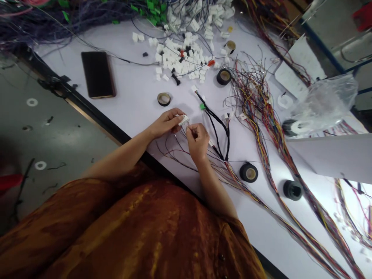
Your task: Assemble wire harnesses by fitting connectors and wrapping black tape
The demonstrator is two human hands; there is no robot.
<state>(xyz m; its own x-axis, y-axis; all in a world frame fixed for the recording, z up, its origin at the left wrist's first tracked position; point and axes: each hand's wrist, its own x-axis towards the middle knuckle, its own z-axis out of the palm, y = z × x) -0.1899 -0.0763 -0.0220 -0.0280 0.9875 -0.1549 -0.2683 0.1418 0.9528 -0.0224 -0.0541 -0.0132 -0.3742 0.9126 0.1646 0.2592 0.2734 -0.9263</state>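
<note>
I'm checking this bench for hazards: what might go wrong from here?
The left hand holds a white connector with the right hand pinched close beside it. Three possible risks:

1. The loose wires cross one another below the hands, so they could snag or tangle.
2. If dropped, the connector might get mixed up with the similar pile of white connectors.
3. Details at the fingertips look tiny, so a misplaced wire could be missed.

Head-worn view, downward, seemingly tilted.
</note>
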